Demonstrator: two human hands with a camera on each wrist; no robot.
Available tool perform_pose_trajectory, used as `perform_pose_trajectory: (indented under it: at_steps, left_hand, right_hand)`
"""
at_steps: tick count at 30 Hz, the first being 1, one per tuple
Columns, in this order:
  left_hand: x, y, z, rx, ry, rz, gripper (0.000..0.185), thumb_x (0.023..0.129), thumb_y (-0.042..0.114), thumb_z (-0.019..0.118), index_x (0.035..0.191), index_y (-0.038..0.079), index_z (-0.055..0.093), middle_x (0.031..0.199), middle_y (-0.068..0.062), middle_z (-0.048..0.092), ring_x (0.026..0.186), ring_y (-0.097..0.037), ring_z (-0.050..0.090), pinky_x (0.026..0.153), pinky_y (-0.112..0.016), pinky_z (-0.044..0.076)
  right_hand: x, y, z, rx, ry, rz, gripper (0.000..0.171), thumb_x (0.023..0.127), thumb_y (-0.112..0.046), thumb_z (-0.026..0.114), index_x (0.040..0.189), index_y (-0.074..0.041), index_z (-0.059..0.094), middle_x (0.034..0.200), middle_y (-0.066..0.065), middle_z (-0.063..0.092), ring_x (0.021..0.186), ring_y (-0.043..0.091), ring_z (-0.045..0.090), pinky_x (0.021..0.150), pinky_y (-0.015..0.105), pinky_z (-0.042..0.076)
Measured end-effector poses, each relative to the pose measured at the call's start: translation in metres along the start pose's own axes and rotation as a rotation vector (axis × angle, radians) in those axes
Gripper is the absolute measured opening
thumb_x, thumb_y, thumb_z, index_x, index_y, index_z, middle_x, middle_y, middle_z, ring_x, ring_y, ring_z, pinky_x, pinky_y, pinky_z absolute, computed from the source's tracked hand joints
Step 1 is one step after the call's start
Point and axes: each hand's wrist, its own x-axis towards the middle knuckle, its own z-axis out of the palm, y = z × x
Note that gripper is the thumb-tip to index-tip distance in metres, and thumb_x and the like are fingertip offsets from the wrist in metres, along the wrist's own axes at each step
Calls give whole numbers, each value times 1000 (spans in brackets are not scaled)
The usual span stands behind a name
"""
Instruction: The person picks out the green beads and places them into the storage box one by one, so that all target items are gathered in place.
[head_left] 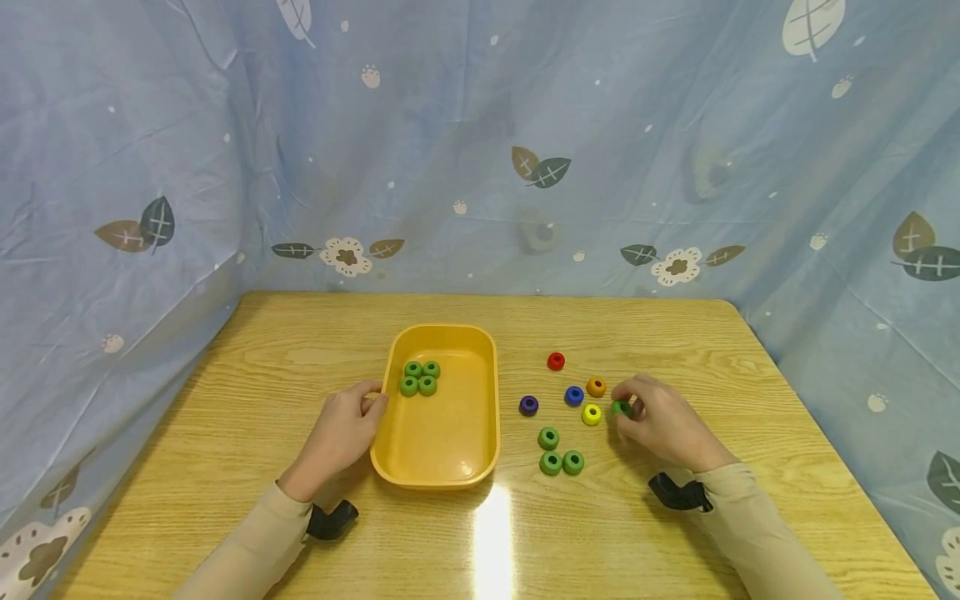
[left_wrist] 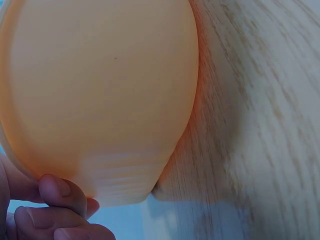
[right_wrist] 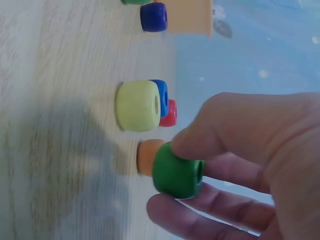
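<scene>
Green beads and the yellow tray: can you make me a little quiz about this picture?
1. How many green beads lie inside the yellow tray?
2. True or false: the right hand pinches a green bead.
3. What does the left hand touch? A) the red bead B) the tray's rim C) the purple bead

Key
1. Four, in a cluster at the tray's far left.
2. True.
3. B.
</scene>
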Motion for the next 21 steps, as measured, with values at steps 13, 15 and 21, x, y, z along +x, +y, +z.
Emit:
perform_pose_trajectory:
  at_steps: [13,15,21]
  left_hand:
    - [1,1,-1,5,-8,-5,35,109,14,52,136,-5,62,58,2,51,46,-8,36,45,-23,31]
    - [1,1,0,3,-11,-8,35,109,14,52,137,-5,62,57,2,50,46,-8,35,45,-22,30]
    - [0,0,0,1,-7,-8,36,109,14,51,137,-5,61,57,3,50,45,-8,35,45,-22,30]
  right_hand:
    - [-2,-13,-1,0,77,-49,20,88,-5,78,107,-10,74,99,-3,66,80,12,60,66,26,49]
    - [-2,-16,-2,-3,84,-56,21,88,-5,79,108,-10,74,99,-3,65,80,12,59,65,26,48]
    - [-1,-26,-6,-8,93,-78,25,87,-5,81,110,-10,73,101,-3,65,80,13,58,64,25,46]
